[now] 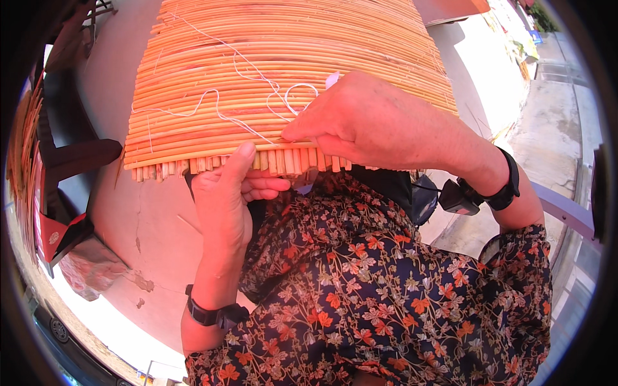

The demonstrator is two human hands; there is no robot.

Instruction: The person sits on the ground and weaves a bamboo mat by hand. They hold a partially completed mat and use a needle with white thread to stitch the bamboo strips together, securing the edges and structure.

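A mat of thin yellow-orange reeds (pixel 302 45) lies before me, its rods running side to side. Along its near edge, short cut reed ends (pixel 283 162) stick out below the last long rod. My left hand (pixel 225 186) grips this edge, thumb on top and fingers curled beneath. My right hand (pixel 360 122) rests closed over the edge, its index finger and thumb pinched together. White thread (pixel 241 67) trails in loose loops over the reeds and runs to the right fingertips. Whether a needle is between them is hidden. A small white scrap (pixel 332 80) shows behind the right knuckles.
Dark furniture with an armrest (pixel 84 157) stands at the left, near a bundle of dry stalks (pixel 24 148). A stone-like lump (pixel 90 267) sits on the pale floor (pixel 154 257). A purple-grey rail (pixel 566 209) is at the right. Part of a car (pixel 61 334) shows lower left.
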